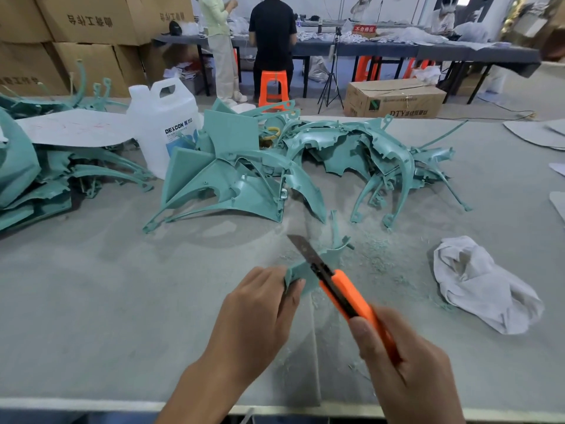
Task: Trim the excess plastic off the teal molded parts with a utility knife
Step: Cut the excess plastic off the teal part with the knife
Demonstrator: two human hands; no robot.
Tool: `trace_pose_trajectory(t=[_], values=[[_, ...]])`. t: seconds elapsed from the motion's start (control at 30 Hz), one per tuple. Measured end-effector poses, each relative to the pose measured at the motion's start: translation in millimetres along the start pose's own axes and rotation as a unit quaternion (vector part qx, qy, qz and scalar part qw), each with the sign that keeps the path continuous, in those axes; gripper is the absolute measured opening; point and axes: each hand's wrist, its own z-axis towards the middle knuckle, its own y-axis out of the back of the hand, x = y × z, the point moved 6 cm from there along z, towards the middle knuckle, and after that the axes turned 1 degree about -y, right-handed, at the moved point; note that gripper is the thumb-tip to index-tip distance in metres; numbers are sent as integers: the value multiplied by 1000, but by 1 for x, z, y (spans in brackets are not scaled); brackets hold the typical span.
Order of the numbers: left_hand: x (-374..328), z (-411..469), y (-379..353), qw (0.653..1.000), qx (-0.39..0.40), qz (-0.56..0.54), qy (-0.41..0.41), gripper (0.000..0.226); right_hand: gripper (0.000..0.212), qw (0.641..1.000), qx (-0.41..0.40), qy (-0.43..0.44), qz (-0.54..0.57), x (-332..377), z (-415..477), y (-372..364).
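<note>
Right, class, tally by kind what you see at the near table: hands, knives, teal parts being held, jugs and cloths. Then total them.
Hands: 2, the left hand and the right hand
utility knife: 1
teal part being held: 1
white jug: 1
white cloth: 1
Total: 6

The left grip (260,304) covers the near end of the teal part (330,255). The right grip (406,362) hides the rear of the knife (345,292). The teal pile (18,179) runs off the left edge. Small print on the jug (162,123) is unreadable.
</note>
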Motion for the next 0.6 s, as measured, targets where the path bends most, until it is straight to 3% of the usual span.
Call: trace_pose_trajectory(t=[0.13, 0.2, 0.27, 0.33, 0.47, 0.6], values=[[4, -6, 5, 999, 15, -31, 32, 21, 45, 991, -31, -105, 78, -24, 16, 11], [6, -7, 9, 997, 35, -36, 60, 34, 59, 976, -55, -136, 161, -26, 24, 21], [0, -5, 13, 994, 63, -62, 58, 26, 70, 948, -53, -160, 268, -25, 29, 21], [-12, -2, 15, 989, 98, -99, 47, 18, 67, 931, -14, -157, 329, -17, 31, 15], [-36, 3, 23, 987, 129, -90, -15, 19, 51, 931, 69, -116, 339, 3, 32, 0], [-47, 7, 33, 986, 121, -104, -42, 23, 51, 933, 55, -100, 340, 3, 40, 0]])
